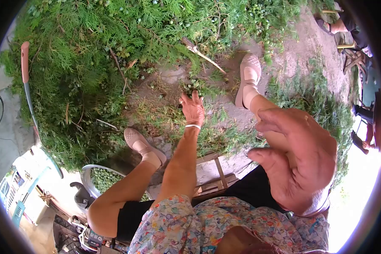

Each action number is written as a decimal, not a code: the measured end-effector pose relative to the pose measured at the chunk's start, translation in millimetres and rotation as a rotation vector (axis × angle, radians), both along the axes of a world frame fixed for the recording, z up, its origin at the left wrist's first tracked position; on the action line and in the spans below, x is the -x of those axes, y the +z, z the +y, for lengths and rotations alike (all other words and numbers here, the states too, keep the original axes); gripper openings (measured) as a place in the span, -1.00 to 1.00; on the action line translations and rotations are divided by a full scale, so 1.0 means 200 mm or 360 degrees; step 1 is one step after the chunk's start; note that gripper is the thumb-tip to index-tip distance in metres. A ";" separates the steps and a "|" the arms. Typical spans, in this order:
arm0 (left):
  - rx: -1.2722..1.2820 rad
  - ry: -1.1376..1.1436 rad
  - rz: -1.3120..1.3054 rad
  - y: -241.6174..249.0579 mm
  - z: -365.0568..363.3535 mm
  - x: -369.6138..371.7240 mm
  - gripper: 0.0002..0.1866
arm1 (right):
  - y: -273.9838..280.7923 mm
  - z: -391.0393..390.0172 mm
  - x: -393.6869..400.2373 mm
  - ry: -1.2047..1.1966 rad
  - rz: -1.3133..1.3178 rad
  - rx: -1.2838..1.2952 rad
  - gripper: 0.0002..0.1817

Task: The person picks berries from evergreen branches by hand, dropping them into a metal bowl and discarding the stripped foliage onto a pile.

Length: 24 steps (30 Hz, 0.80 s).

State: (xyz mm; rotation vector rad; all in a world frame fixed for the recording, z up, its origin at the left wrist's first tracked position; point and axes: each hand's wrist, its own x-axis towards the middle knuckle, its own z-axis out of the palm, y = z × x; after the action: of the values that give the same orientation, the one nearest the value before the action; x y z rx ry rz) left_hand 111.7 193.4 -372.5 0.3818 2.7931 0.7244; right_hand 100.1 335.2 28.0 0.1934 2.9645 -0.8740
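Observation:
My left hand [193,111], with a ring and a white wristband, reaches down to the ground between my feet. Its fingers are stretched and slightly apart, the tips at a small cluster of green seed cones [194,86] among leafy scraps. Whether a cone is pinched under the fingertips is hidden. Close to the camera, my right hand [307,156] is raised over my right knee. Its thumb and forefinger stand apart with nothing visible between them, and the other fingers are curled. Cut evergreen branches [127,29] bearing cones lie heaped ahead.
A long tool with a pinkish handle [25,63] lies at the left. A cut stick [205,56] rests near my right shoe [250,70]. Beside my left leg stands a pale tub [85,178] of green cones. Another person's leg [338,26] shows at upper right.

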 end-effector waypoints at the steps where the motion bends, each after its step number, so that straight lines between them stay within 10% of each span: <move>1: 0.0075 -0.0114 -0.0155 0.00 -0.02 0.03 -0.56 | 0.00 0.00 0.00 0.0055 -0.0014 0.0003 -0.62; 7: -0.0302 0.0023 -0.0684 0.26 -0.25 0.38 -0.88 | 0.02 -0.04 0.04 0.0026 0.0039 0.0128 -0.66; 9: -0.1294 0.0932 -0.1539 0.58 -0.32 0.44 -0.87 | 0.00 -0.06 0.05 0.0039 0.0114 0.0155 -0.69; 13: -0.2372 0.0849 -0.1587 0.93 -0.50 0.53 -0.94 | -0.05 -0.10 0.08 -0.0003 0.0031 0.0239 -0.80; 24: -0.3114 0.0275 -0.1634 2.00 -0.76 0.52 -0.65 | 0.06 -0.36 0.24 0.0353 0.0290 0.1132 -0.82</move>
State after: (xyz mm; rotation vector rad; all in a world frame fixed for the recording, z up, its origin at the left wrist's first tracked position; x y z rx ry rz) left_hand 8.0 41.8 27.7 -0.0520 0.5017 2.4250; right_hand 52.1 263.0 40.1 -0.2489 2.5279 -1.8892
